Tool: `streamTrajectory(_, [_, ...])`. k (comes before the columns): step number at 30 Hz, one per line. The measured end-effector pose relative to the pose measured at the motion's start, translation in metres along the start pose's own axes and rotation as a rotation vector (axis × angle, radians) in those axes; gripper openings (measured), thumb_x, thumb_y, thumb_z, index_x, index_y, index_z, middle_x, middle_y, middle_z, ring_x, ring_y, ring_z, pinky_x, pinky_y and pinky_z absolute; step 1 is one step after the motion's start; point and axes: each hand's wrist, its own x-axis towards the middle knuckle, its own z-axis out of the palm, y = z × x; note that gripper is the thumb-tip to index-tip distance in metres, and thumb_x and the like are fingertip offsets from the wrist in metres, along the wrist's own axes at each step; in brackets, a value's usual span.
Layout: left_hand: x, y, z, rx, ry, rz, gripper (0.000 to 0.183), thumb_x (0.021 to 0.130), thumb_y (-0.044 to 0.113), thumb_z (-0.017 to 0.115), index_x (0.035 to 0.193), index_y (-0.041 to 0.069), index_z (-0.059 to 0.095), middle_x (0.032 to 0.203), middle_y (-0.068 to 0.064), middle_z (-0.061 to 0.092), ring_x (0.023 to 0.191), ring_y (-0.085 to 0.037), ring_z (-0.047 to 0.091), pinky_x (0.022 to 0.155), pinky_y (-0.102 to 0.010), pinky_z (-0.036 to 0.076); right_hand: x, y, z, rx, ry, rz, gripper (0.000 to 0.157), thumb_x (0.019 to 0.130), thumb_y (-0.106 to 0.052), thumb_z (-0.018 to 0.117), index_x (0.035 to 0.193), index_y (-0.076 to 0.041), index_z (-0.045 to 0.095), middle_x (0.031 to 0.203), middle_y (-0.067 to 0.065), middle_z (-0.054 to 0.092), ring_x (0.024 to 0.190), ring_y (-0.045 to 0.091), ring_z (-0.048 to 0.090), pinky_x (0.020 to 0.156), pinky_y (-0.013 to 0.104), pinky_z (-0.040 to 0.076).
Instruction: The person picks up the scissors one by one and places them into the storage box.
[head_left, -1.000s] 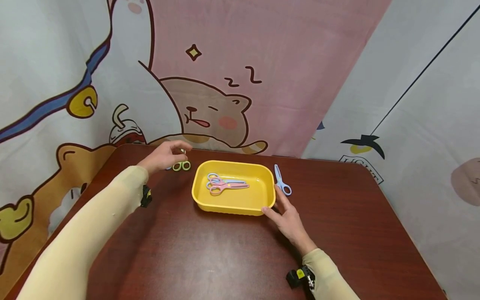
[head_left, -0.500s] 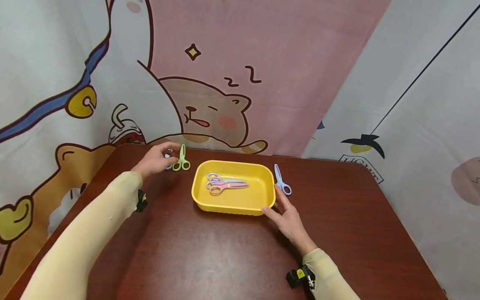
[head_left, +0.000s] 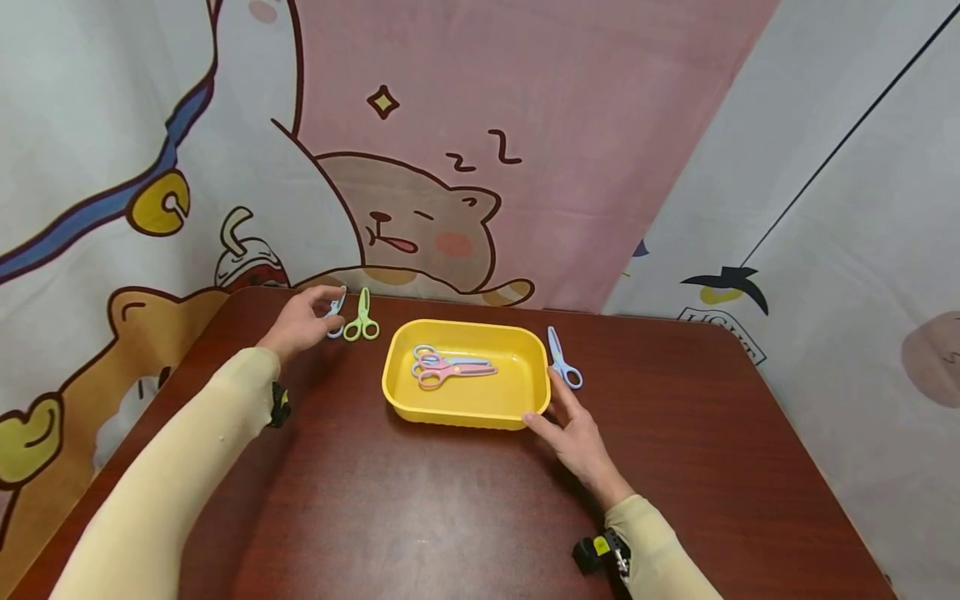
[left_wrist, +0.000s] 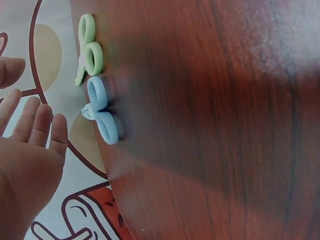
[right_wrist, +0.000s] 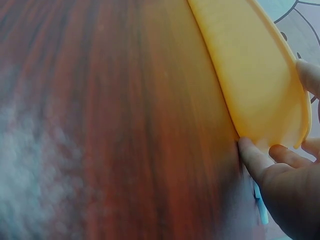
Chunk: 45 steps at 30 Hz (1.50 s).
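At the table's back left my left hand (head_left: 298,323) hovers over a pair of blue scissors (head_left: 337,307), its fingers loosely bent. The left wrist view shows those blue scissors' handle loops (left_wrist: 106,128) apart from the spread fingers. Green scissors (head_left: 363,315) lie just to their right. My right hand (head_left: 579,442) holds the near right corner of a yellow tray (head_left: 457,417), thumb on the rim and fingers against the outer wall. Inside the tray, pink scissors (head_left: 459,371) lie across another blue pair (head_left: 422,350).
One more pair of blue scissors (head_left: 564,367) lies right of the tray, close to my right fingers. A patterned cloth (head_left: 570,167) hangs behind the dark wooden table (head_left: 420,517), close to its back edge.
My left hand has moved left and slightly down, from over the green scissors to the blue pair beside them. The green scissors are uncovered now. My right hand and the tray stay put.
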Motion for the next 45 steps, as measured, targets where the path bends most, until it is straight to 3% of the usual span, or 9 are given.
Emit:
streamTrajectory(6, [0.002,-0.005,0.001,-0.01,0.02,-0.05,0.057,0.097,0.012,0.063,0.15,-0.001,0.046,0.146,-0.028,0.048,0.133,-0.044,0.048,0.108,-0.058,0.042,0.001,0.001,0.0,0.001,-0.003,-0.004,0.084,0.096,-0.025,0.076,0.165,-0.02,0.028,0.167,0.011,0.033,0.14,0.038,0.05,0.108,0.051,0.048])
streamTrajectory(14, [0.003,-0.011,0.004,0.029,0.082,-0.05,0.053,0.096,0.011,0.064,0.144,-0.005,0.05,0.14,-0.029,0.049,0.125,-0.044,0.049,0.104,-0.056,0.043,0.002,0.003,0.0,0.009,-0.008,0.013,0.083,0.096,-0.025,0.076,0.164,-0.022,0.028,0.168,0.008,0.031,0.14,0.036,0.051,0.104,0.041,0.052])
streamTrajectory(21, [0.008,-0.019,0.006,0.08,0.103,-0.064,0.052,0.096,0.013,0.064,0.143,-0.006,0.052,0.136,-0.03,0.054,0.122,-0.043,0.051,0.104,-0.057,0.043,0.001,0.003,0.0,0.022,-0.013,0.017,0.084,0.096,-0.024,0.076,0.165,-0.022,0.028,0.168,0.009,0.031,0.141,0.036,0.049,0.104,0.042,0.051])
streamTrajectory(34, [0.01,-0.019,0.008,0.077,0.124,-0.165,0.053,0.096,0.015,0.064,0.143,-0.006,0.051,0.143,-0.031,0.052,0.126,-0.046,0.05,0.108,-0.059,0.042,0.001,0.004,0.0,0.024,-0.009,0.001,0.084,0.096,-0.024,0.076,0.165,-0.021,0.028,0.168,0.009,0.03,0.141,0.038,0.049,0.104,0.043,0.052])
streamTrajectory(45, [0.008,-0.025,0.01,0.06,0.088,-0.273,0.06,0.097,0.019,0.064,0.148,-0.007,0.044,0.146,-0.033,0.047,0.127,-0.046,0.046,0.112,-0.06,0.039,0.001,0.002,-0.001,0.018,-0.021,0.018,0.084,0.097,-0.024,0.075,0.165,-0.02,0.026,0.169,0.009,0.027,0.143,0.038,0.047,0.106,0.045,0.05])
